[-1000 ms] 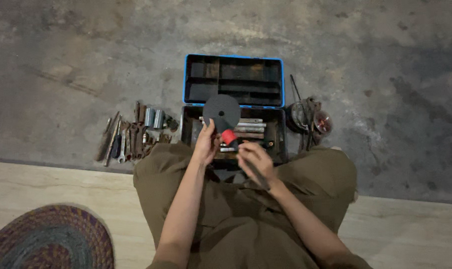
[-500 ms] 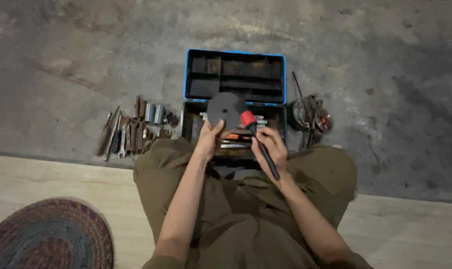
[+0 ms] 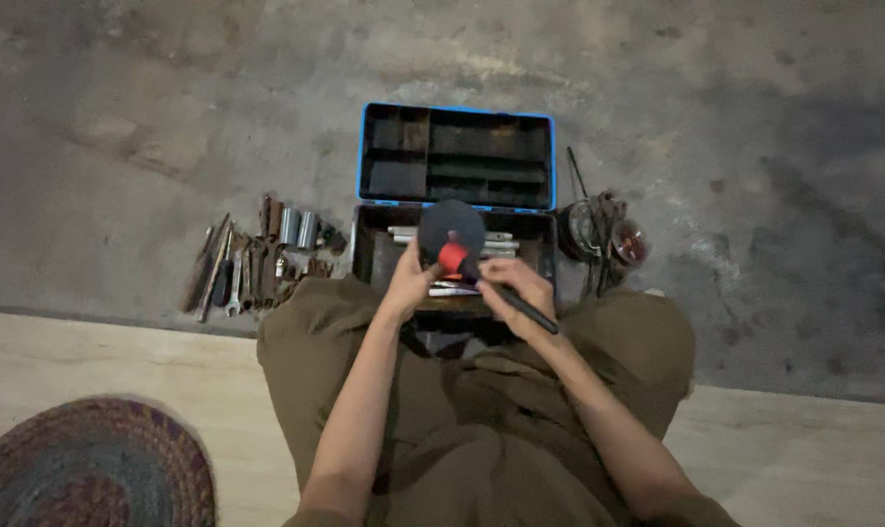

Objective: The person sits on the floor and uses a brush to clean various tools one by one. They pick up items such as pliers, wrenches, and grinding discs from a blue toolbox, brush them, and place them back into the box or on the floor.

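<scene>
Both hands close on one tool: the left hand (image 3: pixel 410 283) curls its fingers around the edge of a dark round flat disc (image 3: pixel 451 226), while the right hand (image 3: pixel 514 290) wraps tightly about a slim black handle (image 3: pixel 530 314) that runs back from a red collar (image 3: pixel 453 258) at the disc's centre. How firmly the left fingers press the disc cannot be told from above. This disc-headed tool is held just over the lower tray of an open blue-rimmed black plastic toolbox (image 3: pixel 459 110), which sits on the grey concrete floor (image 3: pixel 120 117) in front of the person's knees. Silvery metal bars (image 3: pixel 501 241) lie in the tray beneath the disc, and the raised lid shows several dark compartments. To the left of the box lies a row of rusty hand tools and shiny metal sockets (image 3: pixel 267 256), spread side by side on the concrete. To the right, just beside the box, sits a tangle of dark wire and round metal parts (image 3: pixel 603 234). A braided oval rug (image 3: pixel 86 464) shows at the lower left on pale flooring.
</scene>
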